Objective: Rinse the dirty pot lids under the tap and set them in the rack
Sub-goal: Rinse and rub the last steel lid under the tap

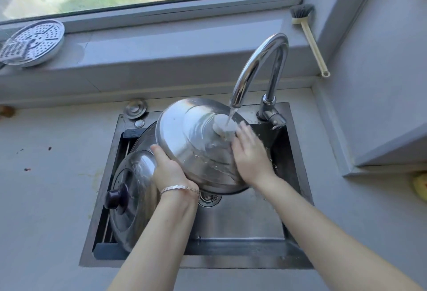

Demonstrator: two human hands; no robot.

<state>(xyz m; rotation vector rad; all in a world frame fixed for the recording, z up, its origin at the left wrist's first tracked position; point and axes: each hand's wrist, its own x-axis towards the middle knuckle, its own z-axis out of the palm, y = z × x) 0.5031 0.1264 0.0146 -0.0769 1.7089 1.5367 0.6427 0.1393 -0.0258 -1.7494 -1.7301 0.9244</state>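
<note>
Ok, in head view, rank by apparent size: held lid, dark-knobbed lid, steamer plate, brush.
1. Held lid.
2. Dark-knobbed lid, partly hidden by the left arm, so maybe as large.
3. Steamer plate, farther off.
4. Brush.

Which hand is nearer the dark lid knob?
Left. The left hand holds the big lid just right of the dark knob; the right hand lies farther right, across that lid.

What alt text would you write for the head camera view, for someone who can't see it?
A person holds a steel pot lid tilted under the running tap, the left hand gripping its rim and the right hand flat on its top. A second lid with a dark knob rests on the rack at the left of the sink.
</note>
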